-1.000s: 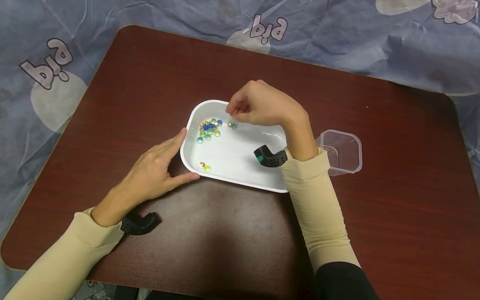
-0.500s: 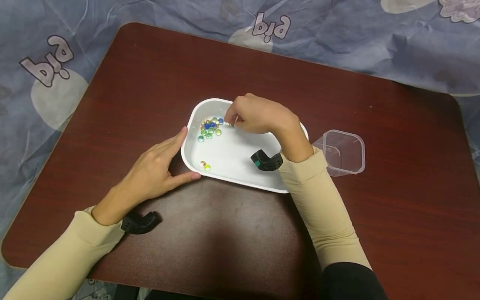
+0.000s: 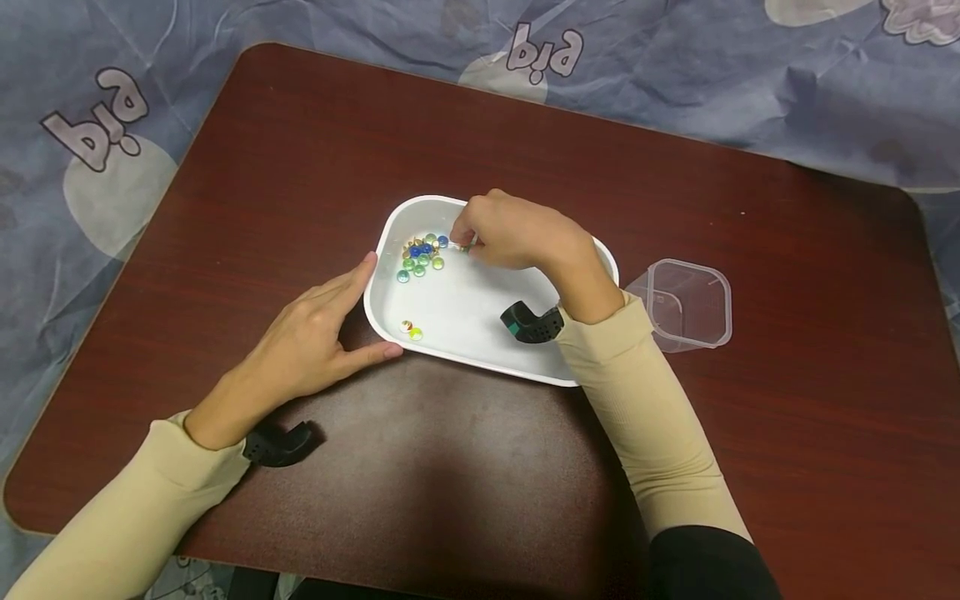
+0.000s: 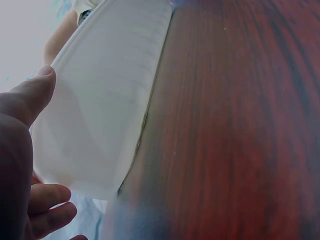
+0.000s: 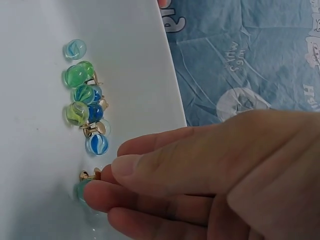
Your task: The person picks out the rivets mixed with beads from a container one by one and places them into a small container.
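A white tray (image 3: 480, 367) holds glass marbles (image 3: 419, 271) in green, blue and yellow, mixed with small gold studs (image 5: 100, 127) with round flat heads. My left hand (image 3: 303, 333) touches the tray's left end, fingers along that side and thumb at the near rim. Inside the tray, my right hand (image 3: 525, 232) reaches down with bent fingers. In the right wrist view its fingertips are right at a gold stud (image 5: 89, 175), and a green marble (image 5: 82, 191) lies partly hidden behind one finger. I cannot tell whether the stud is pinched.
Two marbles (image 3: 411, 331) lie apart near the tray's front left corner. A clear plastic container (image 3: 690, 304) stands right of the tray, partly behind the right forearm. The brown table (image 3: 337, 142) reaches a patterned blue cloth (image 3: 637, 67) at the back.
My right hand has lowered into the tray toward the gold stud and green marble, moving mostly in the first half second. The left hand stays at the tray's end.
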The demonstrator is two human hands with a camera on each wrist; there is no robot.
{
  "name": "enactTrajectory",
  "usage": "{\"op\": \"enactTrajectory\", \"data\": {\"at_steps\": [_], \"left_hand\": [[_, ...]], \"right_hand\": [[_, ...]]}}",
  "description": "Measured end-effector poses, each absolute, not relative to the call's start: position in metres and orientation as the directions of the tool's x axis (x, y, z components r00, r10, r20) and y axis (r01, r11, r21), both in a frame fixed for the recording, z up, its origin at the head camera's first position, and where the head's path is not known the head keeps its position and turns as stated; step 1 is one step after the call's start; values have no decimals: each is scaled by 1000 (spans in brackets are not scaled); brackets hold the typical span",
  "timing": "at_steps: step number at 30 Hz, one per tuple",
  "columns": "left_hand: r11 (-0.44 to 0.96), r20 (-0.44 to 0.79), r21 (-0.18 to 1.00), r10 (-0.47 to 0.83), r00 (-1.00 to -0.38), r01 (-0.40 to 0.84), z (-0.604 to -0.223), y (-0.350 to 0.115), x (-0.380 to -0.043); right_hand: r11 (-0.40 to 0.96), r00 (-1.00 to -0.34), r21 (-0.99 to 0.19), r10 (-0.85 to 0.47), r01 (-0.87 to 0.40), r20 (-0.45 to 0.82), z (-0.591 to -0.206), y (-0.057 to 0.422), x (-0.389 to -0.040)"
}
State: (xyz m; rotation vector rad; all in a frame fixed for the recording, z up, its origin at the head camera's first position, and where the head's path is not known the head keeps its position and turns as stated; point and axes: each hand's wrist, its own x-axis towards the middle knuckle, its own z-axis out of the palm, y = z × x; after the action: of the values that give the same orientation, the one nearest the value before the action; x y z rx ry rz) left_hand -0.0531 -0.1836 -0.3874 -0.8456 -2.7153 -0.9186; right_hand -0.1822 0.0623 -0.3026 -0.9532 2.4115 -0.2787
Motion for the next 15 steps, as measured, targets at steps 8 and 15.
{"op": "enactTrajectory", "data": {"at_steps": [8,15], "left_hand": [[651,315,513,463,-828,560,-388,-183,-53],[654,314,515,457,-832,553,-387,-184,-53]], "right_hand": [[755,-646,-340,-656,-561,-391,-303,61,-179],[757,-652,-316,-653,-572,-384,-305,58,-178]]}}
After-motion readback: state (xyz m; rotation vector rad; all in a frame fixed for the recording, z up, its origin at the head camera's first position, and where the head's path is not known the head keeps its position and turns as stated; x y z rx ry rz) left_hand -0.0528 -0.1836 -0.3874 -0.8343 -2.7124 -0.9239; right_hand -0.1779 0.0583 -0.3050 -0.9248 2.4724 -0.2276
